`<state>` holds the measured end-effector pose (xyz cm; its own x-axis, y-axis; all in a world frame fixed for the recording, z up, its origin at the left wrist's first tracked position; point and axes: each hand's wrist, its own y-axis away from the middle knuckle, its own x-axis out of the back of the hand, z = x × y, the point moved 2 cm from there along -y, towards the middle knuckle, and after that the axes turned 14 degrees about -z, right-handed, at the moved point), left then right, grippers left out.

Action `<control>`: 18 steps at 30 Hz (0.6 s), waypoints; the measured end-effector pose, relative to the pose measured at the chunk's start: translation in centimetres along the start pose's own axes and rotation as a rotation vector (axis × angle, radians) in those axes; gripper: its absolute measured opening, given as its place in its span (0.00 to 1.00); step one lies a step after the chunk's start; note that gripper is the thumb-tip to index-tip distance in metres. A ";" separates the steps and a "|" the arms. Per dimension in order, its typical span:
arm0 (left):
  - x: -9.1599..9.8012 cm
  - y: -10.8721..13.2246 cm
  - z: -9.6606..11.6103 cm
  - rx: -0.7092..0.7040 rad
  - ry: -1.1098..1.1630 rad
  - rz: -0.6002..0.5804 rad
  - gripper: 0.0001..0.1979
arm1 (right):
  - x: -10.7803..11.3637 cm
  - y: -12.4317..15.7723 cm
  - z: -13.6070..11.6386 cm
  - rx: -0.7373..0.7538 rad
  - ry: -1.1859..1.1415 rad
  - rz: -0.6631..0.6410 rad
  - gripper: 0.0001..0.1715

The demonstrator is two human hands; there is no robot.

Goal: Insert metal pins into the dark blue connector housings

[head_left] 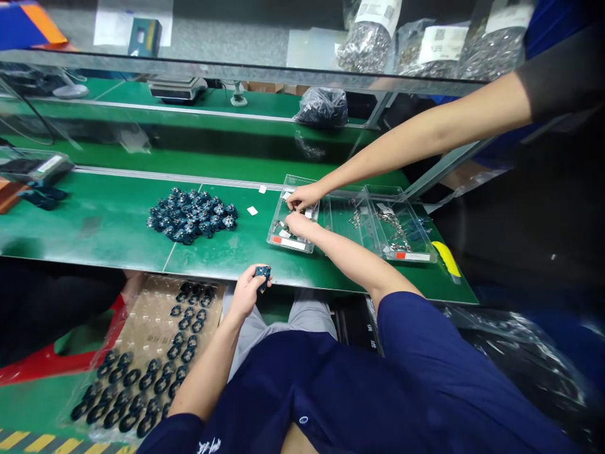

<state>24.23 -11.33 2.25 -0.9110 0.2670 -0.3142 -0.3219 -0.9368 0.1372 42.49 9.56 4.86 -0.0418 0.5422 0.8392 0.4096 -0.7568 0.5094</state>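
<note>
My left hand grips a small dark blue plastic part at the front edge of the green table. My right hand reaches into a clear plastic bin of small metal pieces. Its fingers are pinched together low in the bin, and what is between them is hidden. Just behind it, another person's hand also dips into this bin from the right. Left of the bin lies a heap of dark blue parts with metal bits on them.
More clear bins with small metal pieces stand to the right, beside a yellow-handled tool. A tray of black rings sits below the table at left. Overhead, a shelf carries bags of metal parts.
</note>
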 end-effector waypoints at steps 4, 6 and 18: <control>0.5 -0.1 -0.5 -0.001 -0.006 -0.003 0.16 | 0.2 -0.2 0.5 -0.030 -0.058 0.036 0.05; 0.7 -0.2 -0.6 -0.019 0.003 0.004 0.16 | 0.7 0.6 1.0 -0.033 -0.112 0.089 0.03; -1.8 -1.9 2.6 -0.296 -0.163 0.159 0.20 | -2.6 12.3 -2.7 0.302 -1.343 0.104 0.15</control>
<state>25.78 -9.47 4.97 -0.9804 0.1231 -0.1536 -0.1064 -0.9879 -0.1126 45.18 -2.11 9.48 0.8329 0.5518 -0.0436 0.5437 -0.8008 0.2512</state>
